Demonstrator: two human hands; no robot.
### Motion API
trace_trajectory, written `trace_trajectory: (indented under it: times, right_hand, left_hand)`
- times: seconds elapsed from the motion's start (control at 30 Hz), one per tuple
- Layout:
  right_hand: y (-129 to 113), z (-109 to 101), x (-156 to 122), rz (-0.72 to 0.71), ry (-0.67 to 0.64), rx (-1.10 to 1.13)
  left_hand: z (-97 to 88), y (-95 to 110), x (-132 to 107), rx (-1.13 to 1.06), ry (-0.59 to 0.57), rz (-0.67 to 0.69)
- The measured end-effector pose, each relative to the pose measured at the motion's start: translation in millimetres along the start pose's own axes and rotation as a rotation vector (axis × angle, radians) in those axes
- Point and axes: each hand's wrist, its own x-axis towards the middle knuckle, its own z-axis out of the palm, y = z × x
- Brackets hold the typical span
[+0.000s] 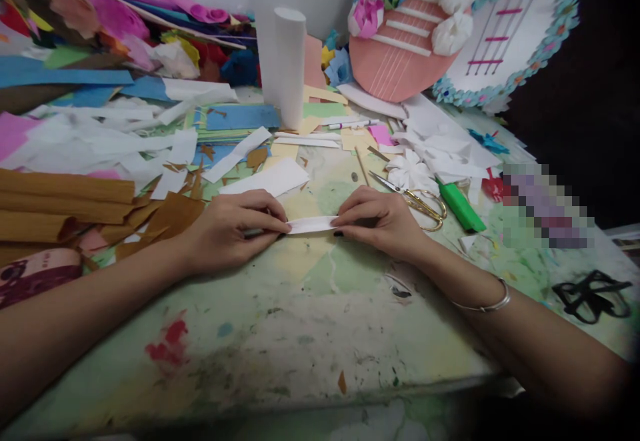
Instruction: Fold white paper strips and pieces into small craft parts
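Note:
A narrow white paper strip [313, 225] is stretched between my two hands, just above the paint-stained table [320, 334]. My left hand [235, 227] pinches its left end between thumb and fingers. At the other end, my right hand [383, 221] grips the strip the same way, a bracelet on that wrist. Behind my left hand lies a wider piece of white paper [270, 179]. Gold-handled scissors [420, 204] rest right beside my right hand, blades pointing away to the left. A white paper flower [410, 169] and a green wrapped object [459, 206] lie close to them.
Brown crepe paper [65, 197] and white paper scraps [115, 137] cover the left side. A white paper roll [290, 67] stands upright at the back. Two decorated round pieces, one pink [395, 61], one flower-rimmed [520, 47], lean behind. A black clip [593, 296] lies far right.

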Motion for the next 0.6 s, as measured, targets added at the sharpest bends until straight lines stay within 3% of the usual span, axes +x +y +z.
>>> trace_trajectory:
  times: [0.17, 0.43, 0.6]
  right_hand:
    - [-3.3, 1.3, -0.6, 0.091, 0.086, 0.128]
    - [-2.7, 3.6, -1.8, 0.181, 0.198, 0.114]
    - [-2.8, 4.9, -1.2, 0.148, 0.141, 0.046]
  left_hand:
    - [-2.5, -0.2, -0.3, -0.061, 0.084, -0.040]
    - [-1.3, 0.5, -2.6, -0.201, 0.098, -0.339]
    - [2.7, -1.9, 1.2, -0.164, 0.063, -0.259]
